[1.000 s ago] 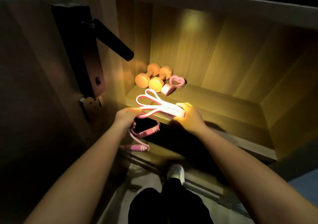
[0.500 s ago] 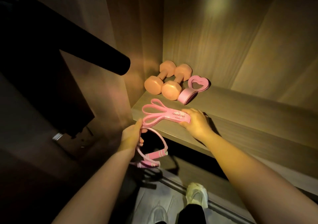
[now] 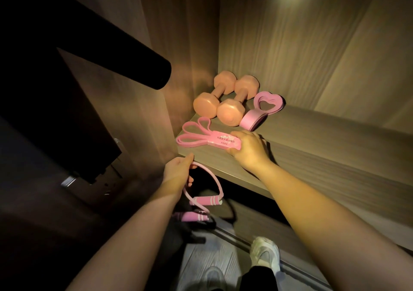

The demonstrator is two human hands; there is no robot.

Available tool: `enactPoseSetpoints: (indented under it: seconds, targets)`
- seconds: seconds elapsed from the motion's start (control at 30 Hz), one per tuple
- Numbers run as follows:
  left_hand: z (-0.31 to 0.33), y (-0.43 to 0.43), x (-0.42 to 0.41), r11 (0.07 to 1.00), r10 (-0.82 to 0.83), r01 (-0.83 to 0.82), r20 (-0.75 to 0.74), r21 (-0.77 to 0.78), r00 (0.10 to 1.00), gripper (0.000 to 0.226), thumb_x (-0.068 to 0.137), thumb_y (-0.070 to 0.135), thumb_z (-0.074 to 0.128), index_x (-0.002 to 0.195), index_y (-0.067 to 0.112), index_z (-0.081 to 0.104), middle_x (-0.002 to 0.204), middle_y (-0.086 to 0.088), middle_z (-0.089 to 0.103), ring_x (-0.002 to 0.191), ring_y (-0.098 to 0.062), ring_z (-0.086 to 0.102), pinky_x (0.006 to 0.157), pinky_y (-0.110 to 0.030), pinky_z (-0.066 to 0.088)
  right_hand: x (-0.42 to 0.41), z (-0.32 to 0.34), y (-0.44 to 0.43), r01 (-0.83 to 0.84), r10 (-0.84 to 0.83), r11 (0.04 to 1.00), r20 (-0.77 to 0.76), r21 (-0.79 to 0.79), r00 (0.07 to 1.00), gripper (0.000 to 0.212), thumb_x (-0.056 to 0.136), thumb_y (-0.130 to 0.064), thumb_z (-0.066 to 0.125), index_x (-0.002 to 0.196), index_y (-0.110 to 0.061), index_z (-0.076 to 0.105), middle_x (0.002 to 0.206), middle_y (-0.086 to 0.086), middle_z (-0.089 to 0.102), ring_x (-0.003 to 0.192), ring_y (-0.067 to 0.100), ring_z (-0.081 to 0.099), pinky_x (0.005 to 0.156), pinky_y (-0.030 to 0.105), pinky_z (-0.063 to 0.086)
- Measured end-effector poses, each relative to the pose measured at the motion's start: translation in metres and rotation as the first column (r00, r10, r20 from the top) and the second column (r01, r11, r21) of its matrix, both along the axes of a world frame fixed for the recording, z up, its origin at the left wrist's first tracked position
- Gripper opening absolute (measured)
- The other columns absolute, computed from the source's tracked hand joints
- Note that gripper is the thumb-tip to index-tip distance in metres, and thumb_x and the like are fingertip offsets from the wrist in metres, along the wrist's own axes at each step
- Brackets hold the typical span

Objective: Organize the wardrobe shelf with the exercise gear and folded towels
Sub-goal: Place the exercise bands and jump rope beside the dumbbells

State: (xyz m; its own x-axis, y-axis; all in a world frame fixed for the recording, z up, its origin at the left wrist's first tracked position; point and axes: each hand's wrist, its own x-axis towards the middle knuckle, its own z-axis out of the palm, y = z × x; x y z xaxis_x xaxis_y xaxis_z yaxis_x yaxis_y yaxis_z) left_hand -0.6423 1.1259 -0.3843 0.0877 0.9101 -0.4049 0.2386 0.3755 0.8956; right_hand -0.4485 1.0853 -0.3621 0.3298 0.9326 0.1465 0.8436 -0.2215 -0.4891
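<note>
Seen from above, looking down past two bare forearms. Nearest, at the bottom, a pale trainer point(image 3: 264, 255) stands on a grey plank floor.

Just above it, on the left, the left hand point(image 3: 177, 171) is held below the front edge of the wardrobe shelf point(image 3: 312, 156). Its fingers are curled around a pink cord with foam handles point(image 3: 205, 201), which dangles in loops, both handles hanging under the hand.

Farther in, the right hand point(image 3: 250, 150) rests on the shelf near its front left corner. Thumb and fingers grip the printed paper sleeve end of a pink resistance band point(image 3: 196, 137); the band lies flat on the shelf, its loops fanning out to the left.

Beyond the band, in the far left corner, two peach dumbbells point(image 3: 214, 96) lie side by side, touching. Just to their right lies a smaller pink band point(image 3: 263, 107), its far end looped into a heart shape.

At upper left, a black door lever point(image 3: 134, 67) juts into view.
</note>
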Motion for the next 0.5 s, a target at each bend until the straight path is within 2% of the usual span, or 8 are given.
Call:
enactPoseSetpoints:
  seconds: [0.07,0.3,0.43,0.5]
  targets:
    - [0.0,0.002,0.001,1.0,-0.001,0.001,-0.021,-0.005,1.0,0.031,0.096,0.034,0.056,0.088,0.005,0.062,0.057,-0.001,0.051,0.043,-0.015,0.044,0.046,-0.024,0.039,-0.004,-0.002,0.003,-0.018,0.018,1.0,0.012,-0.003,1.0,0.034,0.083,-0.029,0.073,0.117,-0.024,0.067,0.118,0.0,0.063,0.108,0.025,0.055,0.086,0.033,0.045]
    - [0.005,-0.002,-0.001,1.0,-0.007,0.007,-0.013,0.018,1.0,0.026,0.097,0.028,0.056,0.081,0.008,0.06,0.06,-0.004,0.052,0.045,-0.015,0.044,0.048,-0.024,0.04,-0.011,-0.003,0.006,-0.03,0.037,0.996,0.079,-0.089,0.996,0.042,0.09,-0.034,0.063,0.131,-0.03,0.056,0.128,-0.002,0.055,0.12,0.025,0.045,0.098,0.04,0.036]
    - [0.016,-0.016,-0.007,0.997,-0.062,0.064,-0.043,0.048,0.997,0.021,0.097,0.025,0.056,0.087,0.008,0.063,0.087,-0.011,0.067,0.042,-0.012,0.044,0.044,-0.023,0.04,-0.013,0.003,-0.007,-0.053,0.069,0.986,0.094,-0.16,0.993,0.045,0.093,-0.031,0.058,0.137,-0.025,0.049,0.133,0.001,0.051,0.126,0.026,0.042,0.105,0.042,0.03]
    - [0.028,-0.028,-0.013,0.991,-0.099,0.107,-0.102,0.076,0.99,0.021,0.096,0.026,0.057,0.086,0.009,0.065,0.093,-0.009,0.071,0.04,-0.011,0.045,0.045,-0.022,0.04,-0.015,0.008,-0.021,-0.05,0.06,0.99,0.073,-0.13,0.996,0.05,0.093,-0.027,0.058,0.141,-0.02,0.046,0.14,0.003,0.048,0.13,0.026,0.04,0.11,0.042,0.029]
